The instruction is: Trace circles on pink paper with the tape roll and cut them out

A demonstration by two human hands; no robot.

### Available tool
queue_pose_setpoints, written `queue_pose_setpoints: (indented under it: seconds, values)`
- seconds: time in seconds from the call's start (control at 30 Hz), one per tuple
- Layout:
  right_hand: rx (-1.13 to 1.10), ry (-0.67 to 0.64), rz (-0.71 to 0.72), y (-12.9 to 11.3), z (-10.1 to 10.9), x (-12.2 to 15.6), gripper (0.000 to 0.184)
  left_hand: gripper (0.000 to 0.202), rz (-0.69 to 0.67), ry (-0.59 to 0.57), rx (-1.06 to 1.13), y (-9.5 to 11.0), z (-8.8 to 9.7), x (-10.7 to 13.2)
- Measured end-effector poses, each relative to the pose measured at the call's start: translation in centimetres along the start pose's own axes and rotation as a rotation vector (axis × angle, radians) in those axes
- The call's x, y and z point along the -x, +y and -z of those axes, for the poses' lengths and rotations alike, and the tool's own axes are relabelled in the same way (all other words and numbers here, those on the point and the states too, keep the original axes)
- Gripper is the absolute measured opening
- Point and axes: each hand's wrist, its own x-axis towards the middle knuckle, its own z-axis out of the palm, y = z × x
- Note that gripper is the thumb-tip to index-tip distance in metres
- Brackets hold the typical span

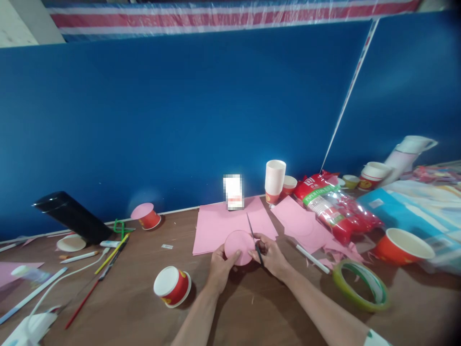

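My left hand (220, 270) grips a round pink paper disc (237, 246), its thumb lying on the lower face. At the disc's right edge, my right hand (272, 257) is closed on a pair of scissors (258, 253) with a dark handle; the thin blade points up and away. Fingertips of the right hand reach the disc's rim. Behind both hands lie pink paper sheets (212, 228) on the brown table. Left of my left forearm, a red-and-white paper cup (176, 290) stands upside down.
At the back rise a stack of paper cups (275, 178) and a blurred white box (234, 192). To the right are a bag of cups (327, 206), a tape roll (360, 284) and a paper cup (392, 250). A black bottle (72, 216) and pens lie left.
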Motion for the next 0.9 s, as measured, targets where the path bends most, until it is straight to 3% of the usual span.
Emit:
queue_pose_setpoints:
  seconds: [0.23,0.5,0.67,0.9]
  values:
    - [-0.103,-0.024,0.0,-1.0,-0.1,0.2,0.049,0.041,-0.015,0.009,0.154,0.5,-0.2,0.0]
    - [-0.151,0.066,0.038,-1.5,0.0,0.0,0.048,0.035,-0.014,-0.06,-0.155,0.5,-0.3,0.2]
    - [-0.133,0.11,0.028,-1.5,0.1,-0.1,0.043,0.033,-0.071,-0.093,-0.204,0.5,-0.3,0.2]
    - [-0.097,-0.006,-0.02,-0.9,0.0,0.0,0.05,0.033,-0.018,0.029,0.084,0.4,-0.2,0.0]
